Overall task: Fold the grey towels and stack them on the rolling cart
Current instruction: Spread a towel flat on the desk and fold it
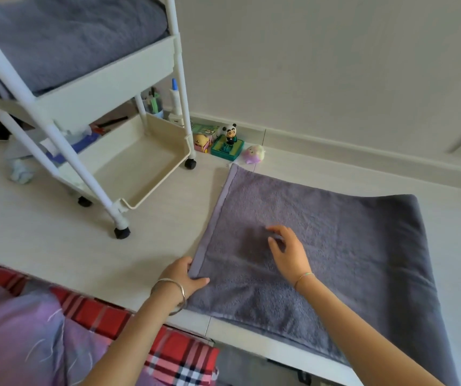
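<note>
A grey towel (335, 240) lies folded flat on the pale floor, its hemmed edge on the left. My left hand (184, 274) pinches the near left corner of that hem, thumb on top. My right hand (288, 252) hovers over the towel's middle with fingers spread and relaxed; whether the fingertips touch the cloth is unclear. The white rolling cart (106, 87) stands at upper left, and folded grey towels (65, 34) fill its top tray.
The cart's lowest tray (140, 165) is bare, its black wheels (122, 232) on the floor near the towel. Small toys (228, 143) sit against the wall. A plaid blanket (173, 355) and purple bedding (20, 344) lie at lower left.
</note>
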A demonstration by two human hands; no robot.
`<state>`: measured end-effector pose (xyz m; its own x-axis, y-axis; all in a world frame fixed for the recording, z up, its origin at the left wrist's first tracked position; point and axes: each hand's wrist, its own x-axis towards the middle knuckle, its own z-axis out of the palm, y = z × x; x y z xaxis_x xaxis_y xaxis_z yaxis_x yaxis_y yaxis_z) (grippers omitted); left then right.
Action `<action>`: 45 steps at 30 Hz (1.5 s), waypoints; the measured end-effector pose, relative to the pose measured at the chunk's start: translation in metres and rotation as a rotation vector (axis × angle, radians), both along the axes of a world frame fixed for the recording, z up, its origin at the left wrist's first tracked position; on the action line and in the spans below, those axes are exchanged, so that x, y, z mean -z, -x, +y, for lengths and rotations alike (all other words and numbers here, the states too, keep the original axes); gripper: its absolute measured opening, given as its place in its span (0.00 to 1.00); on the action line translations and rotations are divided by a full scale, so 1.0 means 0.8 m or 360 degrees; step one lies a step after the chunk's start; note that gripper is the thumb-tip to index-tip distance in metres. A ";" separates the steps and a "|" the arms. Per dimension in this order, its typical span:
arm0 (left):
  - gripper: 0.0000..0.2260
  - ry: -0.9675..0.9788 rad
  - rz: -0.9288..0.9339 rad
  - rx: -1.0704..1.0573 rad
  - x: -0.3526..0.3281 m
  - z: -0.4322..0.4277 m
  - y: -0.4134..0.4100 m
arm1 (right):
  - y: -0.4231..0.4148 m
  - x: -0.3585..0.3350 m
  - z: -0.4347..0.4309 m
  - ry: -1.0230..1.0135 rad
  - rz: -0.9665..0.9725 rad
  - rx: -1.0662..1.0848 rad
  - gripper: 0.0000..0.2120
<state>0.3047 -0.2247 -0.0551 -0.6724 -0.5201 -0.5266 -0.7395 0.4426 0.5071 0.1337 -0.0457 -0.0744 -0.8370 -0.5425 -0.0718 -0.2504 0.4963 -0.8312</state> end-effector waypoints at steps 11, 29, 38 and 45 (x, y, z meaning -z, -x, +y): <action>0.35 0.0760 0.0275 0.0990 0.031 0.136 0.057 | -0.078 0.022 0.116 -0.0017 0.0472 0.0051 0.09; 0.24 0.0821 0.0280 0.0911 0.056 0.144 0.036 | -0.107 0.028 0.185 -0.0316 0.0868 -0.0339 0.10; 0.44 0.0780 0.0247 0.0981 0.053 0.141 0.038 | -0.115 0.015 0.182 -0.0272 0.0938 -0.0349 0.05; 0.40 0.0845 0.0239 0.0951 0.033 0.159 0.054 | -0.116 0.015 0.184 -0.0158 0.0927 -0.0306 0.05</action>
